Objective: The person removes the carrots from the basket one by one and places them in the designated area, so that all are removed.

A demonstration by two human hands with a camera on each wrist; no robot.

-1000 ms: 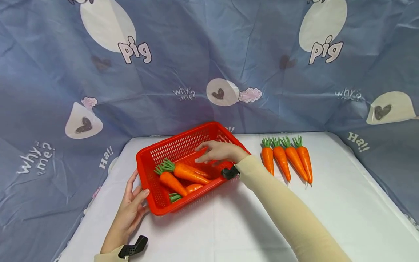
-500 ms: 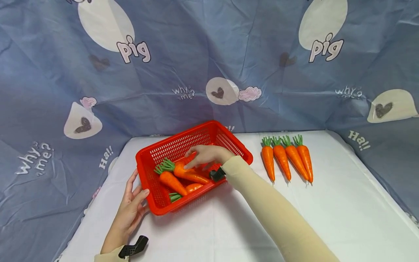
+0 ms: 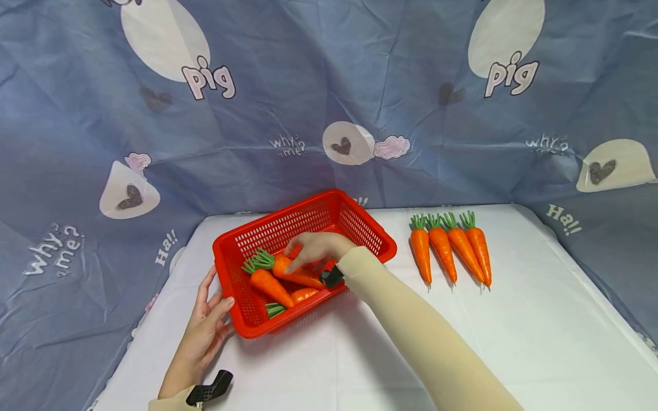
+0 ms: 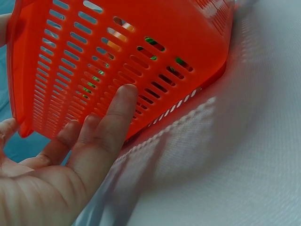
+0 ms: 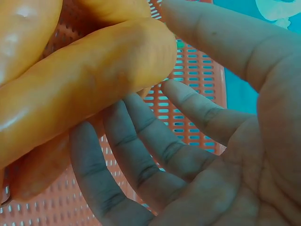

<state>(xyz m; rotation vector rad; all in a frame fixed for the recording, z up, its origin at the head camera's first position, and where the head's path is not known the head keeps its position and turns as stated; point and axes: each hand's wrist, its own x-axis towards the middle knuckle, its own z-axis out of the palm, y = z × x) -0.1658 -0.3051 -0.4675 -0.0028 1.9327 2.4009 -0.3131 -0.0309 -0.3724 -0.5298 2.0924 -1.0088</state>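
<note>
At the left end of the red perforated basket (image 3: 277, 323), my left hand (image 3: 203, 328) has its thumb on the rim and its fingers against the outer wall (image 4: 84, 61). Inside lie several orange carrots with green stems, among them a front carrot (image 3: 269, 287) and a carrot farther back (image 3: 303, 278). My right hand (image 3: 319, 246) reaches into the basket over this back carrot. In the right wrist view, the spread fingers (image 5: 150, 136) lie around the thick end of a carrot (image 5: 89, 84), some tips hidden behind it. A firm grip is not visible.
Several carrots (image 3: 443, 257) lie side by side on the white tablecloth (image 3: 534, 319) right of the basket, stems pointing away. Behind the table hangs a blue printed cloth (image 3: 288, 103). The basket's raised walls surround the right hand.
My right hand has moved left and slightly down inside the basket, from its open middle to the back carrot. The left hand and the basket have stayed in place.
</note>
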